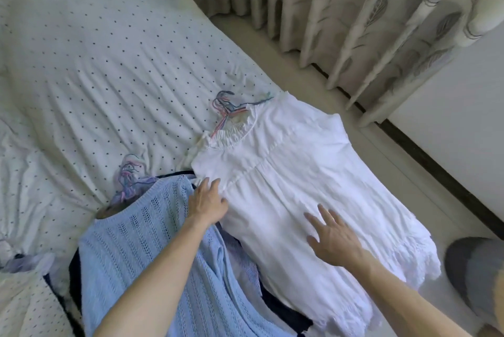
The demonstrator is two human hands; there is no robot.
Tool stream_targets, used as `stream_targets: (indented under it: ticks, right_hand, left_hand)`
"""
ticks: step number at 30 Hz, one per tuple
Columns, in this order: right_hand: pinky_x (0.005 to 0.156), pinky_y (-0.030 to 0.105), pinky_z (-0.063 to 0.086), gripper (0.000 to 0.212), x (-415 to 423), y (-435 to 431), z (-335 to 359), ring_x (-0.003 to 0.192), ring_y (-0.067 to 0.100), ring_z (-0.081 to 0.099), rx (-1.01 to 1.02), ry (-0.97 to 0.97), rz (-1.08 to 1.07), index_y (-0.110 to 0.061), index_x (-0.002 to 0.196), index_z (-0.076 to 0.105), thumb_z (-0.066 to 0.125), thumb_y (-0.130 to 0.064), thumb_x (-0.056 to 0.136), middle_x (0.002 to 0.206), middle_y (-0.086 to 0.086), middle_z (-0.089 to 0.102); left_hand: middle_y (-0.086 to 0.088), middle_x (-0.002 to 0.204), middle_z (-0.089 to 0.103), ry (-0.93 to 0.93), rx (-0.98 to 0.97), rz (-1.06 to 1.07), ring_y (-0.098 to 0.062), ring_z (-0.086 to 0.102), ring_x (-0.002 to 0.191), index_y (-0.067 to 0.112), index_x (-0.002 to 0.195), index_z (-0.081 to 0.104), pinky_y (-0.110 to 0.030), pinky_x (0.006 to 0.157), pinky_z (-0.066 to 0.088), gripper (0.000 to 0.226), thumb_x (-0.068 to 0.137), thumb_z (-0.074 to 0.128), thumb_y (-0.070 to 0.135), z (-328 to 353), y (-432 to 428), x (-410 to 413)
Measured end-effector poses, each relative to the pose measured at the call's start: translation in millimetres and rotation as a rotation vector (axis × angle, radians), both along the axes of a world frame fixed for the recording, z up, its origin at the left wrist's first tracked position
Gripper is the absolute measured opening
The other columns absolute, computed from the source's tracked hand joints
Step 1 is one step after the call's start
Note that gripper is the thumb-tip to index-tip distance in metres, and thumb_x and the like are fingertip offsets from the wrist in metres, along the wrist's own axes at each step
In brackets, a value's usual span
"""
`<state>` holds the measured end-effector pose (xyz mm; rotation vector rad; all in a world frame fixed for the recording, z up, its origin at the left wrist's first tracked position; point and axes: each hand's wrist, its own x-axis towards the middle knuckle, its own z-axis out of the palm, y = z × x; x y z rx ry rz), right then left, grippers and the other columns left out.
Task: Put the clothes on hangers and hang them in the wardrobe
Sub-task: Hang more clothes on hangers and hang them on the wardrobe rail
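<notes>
**A:** Fig. 1, head view. Shown: white dress [300,186], spread front-up along the near edge of the bed [95,64], skirt trailing past the mattress toward the floor [313,69]. Coloured wire hangers [229,113] poking out at the gathered neckline (number actually inside the dress: impossible to tell). Handling?

**B:** Judged light, thin and limp throughout, with no stiffness anywhere except the wire. Likely to crease under pressure and to slip off a smooth hanger shoulder once tilted.

**A:** State of the hands?

**B:** Left hand [208,200] laid on the side seam just under the armhole, fingers fairly straight, gripping nothing. Right hand [332,241] spread flat, palm down, on the skirt. Both pressing or smoothing rather than holding.

**A:** Where to take hold, then?

**B:** At the hook, just above the collar. Lift by that and keep it level. Avoid hauling by the skirt or the scalloped hem, probably the most delicate part. If needed, steady the shoulders with the free hand while raising.

**A:** Neighbours worth noting?

**B:** Pale blue knit sweater [136,255] just beside on the left, touching the dress's edge, with a second bundle of hangers [131,173] at its neck. By judgement stretchier and heavier than the dress. Dark cloth underneath. Wardrobe out of view.
</notes>
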<state>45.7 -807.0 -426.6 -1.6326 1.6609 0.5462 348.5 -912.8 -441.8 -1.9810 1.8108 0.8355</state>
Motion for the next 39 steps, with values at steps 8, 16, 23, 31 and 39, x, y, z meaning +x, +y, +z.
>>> stream_targets:
  ticks: [8, 16, 23, 31, 39]
  right_hand:
    - [0.11, 0.066, 0.018, 0.076, 15.2, -16.5, -62.0, 0.149, 0.04, -0.012, 0.052, 0.151, 0.023, -0.04, 0.154, -0.006, 0.043, -0.052, 0.096, 0.163, 0.002, -0.018]
    - [0.11, 0.065, 0.02, 0.073, 12.9, -19.9, -77.2, 0.149, 0.037, -0.015, 0.106, 0.097, -0.007, -0.038, 0.153, -0.003, 0.04, -0.054, 0.097, 0.163, 0.0, -0.018]
    - [0.118, 0.037, 0.024, 0.066, 3.8, -19.6, -29.3, 0.149, 0.024, 0.021, 0.142, -0.108, -0.301, -0.029, 0.155, 0.022, 0.039, -0.058, 0.099, 0.163, -0.002, 0.02]
    - [0.08, 0.014, 0.047, 0.044, -2.3, 20.7, 98.4, 0.103, 0.002, 0.064, -0.19, -0.58, -0.974, -0.033, 0.128, 0.056, 0.048, -0.06, 0.094, 0.124, -0.011, 0.065]
    - [0.065, 0.024, 0.052, 0.016, -37.0, 100.2, 202.5, 0.073, 0.007, 0.066, -0.746, -0.565, -1.201, -0.017, 0.09, 0.064, 0.057, -0.028, 0.099, 0.081, -0.01, 0.072]
  left_hand:
    - [-0.018, 0.153, 0.036, 0.088, -0.088, 0.296, -0.038, 0.038, 0.138, 0.012, 0.153, 0.028, -0.048, 0.112, 0.035, 0.071, 0.09, 0.059, 0.028, -69.4, -109.7, 38.3]
    - [-0.024, 0.125, 0.061, 0.227, -0.045, 0.459, -0.041, 0.06, 0.109, -0.002, 0.125, 0.054, -0.045, 0.092, 0.048, 0.061, 0.086, 0.054, 0.045, -99.6, -136.7, 47.1]
    - [-0.016, 0.089, 0.064, 0.458, -0.333, 0.537, -0.034, 0.056, 0.087, 0.011, 0.08, 0.056, -0.036, 0.07, 0.035, 0.039, 0.101, 0.05, 0.043, -9.5, -93.1, -20.6]
    - [-0.002, 0.058, 0.049, 0.771, -0.388, 0.208, -0.03, 0.052, 0.066, 0.024, 0.067, 0.038, -0.041, 0.06, 0.039, 0.047, 0.093, 0.042, 0.063, 94.4, 32.2, -126.0]
    - [0.007, 0.075, 0.052, 0.901, -0.326, -0.263, -0.027, 0.046, 0.073, 0.035, 0.07, 0.034, -0.035, 0.055, 0.031, 0.039, 0.097, 0.043, 0.061, 172.3, 173.9, -215.7]
